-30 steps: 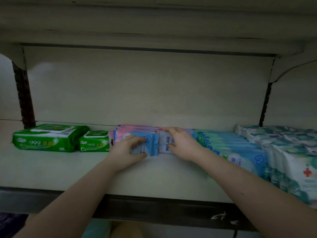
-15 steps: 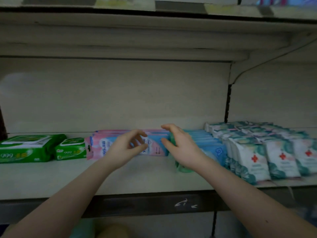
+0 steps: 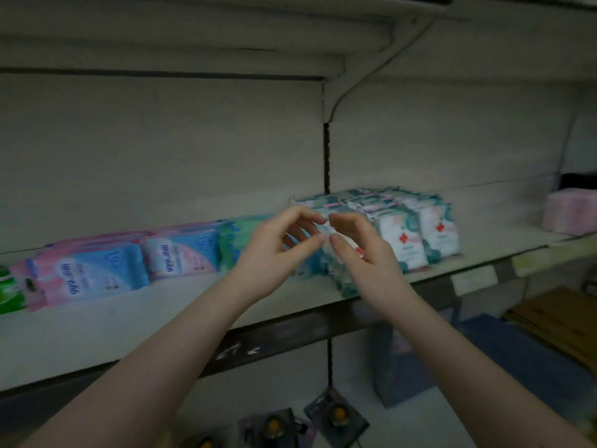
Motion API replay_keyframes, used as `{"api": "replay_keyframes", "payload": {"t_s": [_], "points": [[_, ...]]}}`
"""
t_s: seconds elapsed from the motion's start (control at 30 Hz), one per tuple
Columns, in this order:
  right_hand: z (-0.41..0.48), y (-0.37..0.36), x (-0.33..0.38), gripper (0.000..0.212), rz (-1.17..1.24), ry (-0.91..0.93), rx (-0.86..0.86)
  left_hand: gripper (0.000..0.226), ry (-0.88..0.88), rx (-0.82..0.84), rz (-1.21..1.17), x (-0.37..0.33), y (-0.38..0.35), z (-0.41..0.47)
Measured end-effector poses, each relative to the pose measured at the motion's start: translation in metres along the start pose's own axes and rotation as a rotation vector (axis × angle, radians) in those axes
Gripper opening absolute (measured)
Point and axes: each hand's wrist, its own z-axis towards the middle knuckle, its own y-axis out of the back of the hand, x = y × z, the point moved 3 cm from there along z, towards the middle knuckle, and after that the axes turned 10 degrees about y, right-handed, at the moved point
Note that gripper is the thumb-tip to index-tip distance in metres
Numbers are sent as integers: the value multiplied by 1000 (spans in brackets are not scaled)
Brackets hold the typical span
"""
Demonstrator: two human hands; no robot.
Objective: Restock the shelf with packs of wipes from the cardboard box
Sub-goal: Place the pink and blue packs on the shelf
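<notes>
Shelf (image 3: 97, 337) runs across the view, tilted, lower at the left. Its dark front strip (image 3: 290, 328) bears white scrawled marks, not legible. A wide band of bare board lies in front of the left rows. Further right the stock comes up to the lip. Open wall rises above every row, up to the upper shelf (image 3: 193, 43). Another bare stretch lies between the red-cross packs (image 3: 408, 250) and a pink block (image 3: 568, 211) at far right.

Both hands are raised mid-frame, close together, fingertips nearly meeting. Right hand (image 3: 361, 253) is curled over the top of the front teal pack (image 3: 339, 281), thumb across its face. That pack stands at the shelf lip, just left of the red-cross packs. Left hand (image 3: 274, 250) has curled fingers, its tips at a pale sliver by the same pack's top corner. Blur hides whether it pinches anything.

Most of the front teal pack's face is covered by the right hand. A green pack (image 3: 9, 295) is cut off at the left edge. The pink block is too blurred to identify. Low right, a brown cardboard panel (image 3: 565, 318) is cut by the frame; cannot tell if it is the box. Below the shelf lie dark carded items (image 3: 337, 415) with orange centres.

Pink-and-blue packs (image 3: 97, 273) carry blue lettering, unreadable. The red-cross packs show a red cross on white. A pale price holder (image 3: 473, 279) reads blank.
</notes>
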Motion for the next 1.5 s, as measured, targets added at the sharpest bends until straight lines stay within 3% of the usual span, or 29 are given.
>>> {"api": "replay_keyframes", "payload": {"t_s": [0.33,0.8,1.03,1.3,1.4,1.5], "points": [[-95,132,-41,21,-32,-147,-243,12,-40,225,-255,-46,-159,-6],[-329,287,-103,14,-239,-680,-570,6,129,663,-391,-68,-400,-95],[-440,322,-116,12,-282,-901,-735,13,284,837,-364,-61,-490,-157],[-550,331,-127,10,-353,-1175,-803,7,522,1070,-235,-25,-550,-241],[-577,324,-128,13,-378,-1248,-743,5,514,1092,-149,-7,-567,-269],[-597,314,-127,11,-359,-1271,-730,4,400,1139,-30,12,-584,-294]]}}
